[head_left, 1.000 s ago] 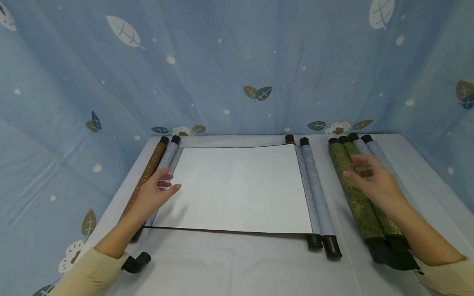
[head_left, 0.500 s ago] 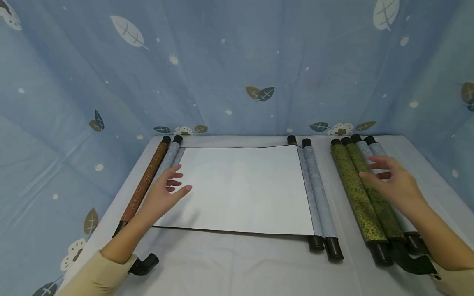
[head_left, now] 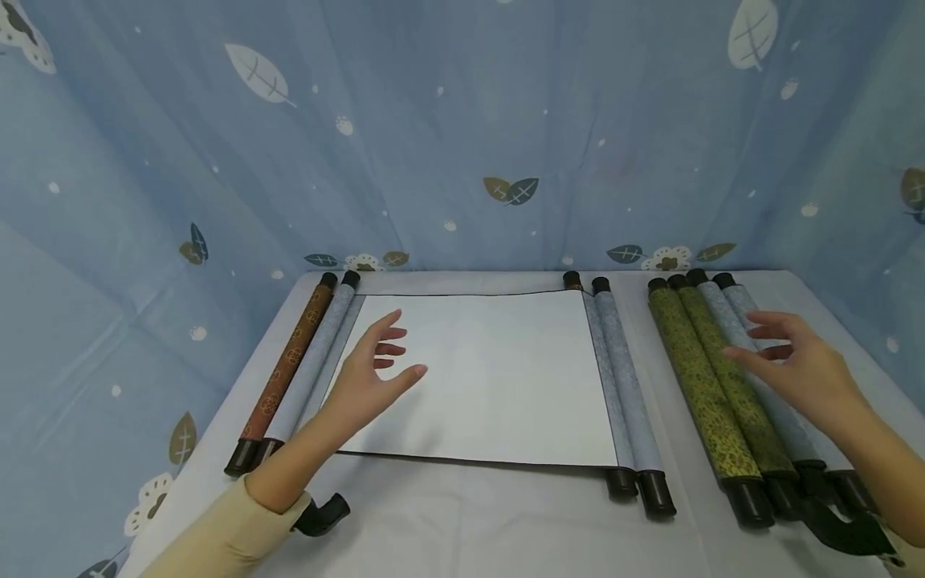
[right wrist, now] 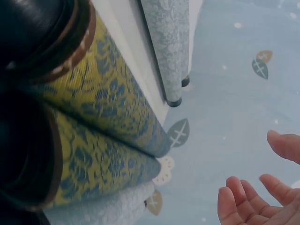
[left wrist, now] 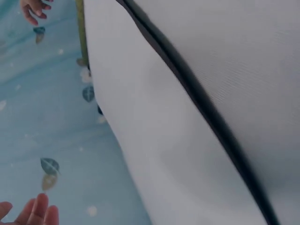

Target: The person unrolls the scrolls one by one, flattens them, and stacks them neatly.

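I see my left hand (head_left: 368,377) spread wide, holding nothing, over the left part of the unrolled white scroll (head_left: 491,377) at mid-frame on the table (head_left: 462,522). My right hand (head_left: 802,365), fingers loose and empty, hovers over the blue-grey rolled scrolls (head_left: 751,353) at right, beside the green rolled scrolls (head_left: 704,377).

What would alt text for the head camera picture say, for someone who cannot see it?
Two bare hands hover open over a white-covered table: the left hand above an unrolled blank scroll, the right hand above four rolled scrolls, two green and two pale blue. A brown rolled scroll lies at far left, against a blue leaf-print backdrop.
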Demonstrator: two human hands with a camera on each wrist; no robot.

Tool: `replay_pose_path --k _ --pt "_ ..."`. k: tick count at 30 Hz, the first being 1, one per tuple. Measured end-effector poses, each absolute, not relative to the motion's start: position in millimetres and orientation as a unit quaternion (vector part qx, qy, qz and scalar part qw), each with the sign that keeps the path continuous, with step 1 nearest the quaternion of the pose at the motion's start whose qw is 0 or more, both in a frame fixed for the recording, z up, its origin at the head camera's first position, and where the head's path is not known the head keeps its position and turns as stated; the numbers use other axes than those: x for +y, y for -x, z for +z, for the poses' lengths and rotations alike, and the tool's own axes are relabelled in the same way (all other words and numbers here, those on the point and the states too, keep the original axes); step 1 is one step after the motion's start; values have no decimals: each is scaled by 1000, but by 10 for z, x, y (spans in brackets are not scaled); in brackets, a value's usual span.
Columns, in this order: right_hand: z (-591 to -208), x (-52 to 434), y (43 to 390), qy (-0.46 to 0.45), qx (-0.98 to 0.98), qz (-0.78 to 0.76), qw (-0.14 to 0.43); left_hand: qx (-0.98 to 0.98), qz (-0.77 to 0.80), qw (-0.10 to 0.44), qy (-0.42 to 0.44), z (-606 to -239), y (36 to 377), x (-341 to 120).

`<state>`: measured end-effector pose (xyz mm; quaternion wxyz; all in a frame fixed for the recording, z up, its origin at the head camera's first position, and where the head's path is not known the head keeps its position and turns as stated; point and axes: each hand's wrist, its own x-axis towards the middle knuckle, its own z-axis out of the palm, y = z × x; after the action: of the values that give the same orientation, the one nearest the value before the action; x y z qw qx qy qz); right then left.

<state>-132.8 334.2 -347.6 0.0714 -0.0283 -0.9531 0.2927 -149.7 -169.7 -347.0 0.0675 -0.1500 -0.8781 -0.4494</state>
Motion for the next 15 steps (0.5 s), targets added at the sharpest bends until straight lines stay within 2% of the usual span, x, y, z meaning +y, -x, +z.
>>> replay_pose_path --k 6,15 --pt "-3548 3478 1374 61 -962 248 95 -872 -446 80 183 -3347 1562 -1490" --pt "-3333 3380 1313 -7 -956 275 98 -860 -472 47 191 -3216 1690 -1217"
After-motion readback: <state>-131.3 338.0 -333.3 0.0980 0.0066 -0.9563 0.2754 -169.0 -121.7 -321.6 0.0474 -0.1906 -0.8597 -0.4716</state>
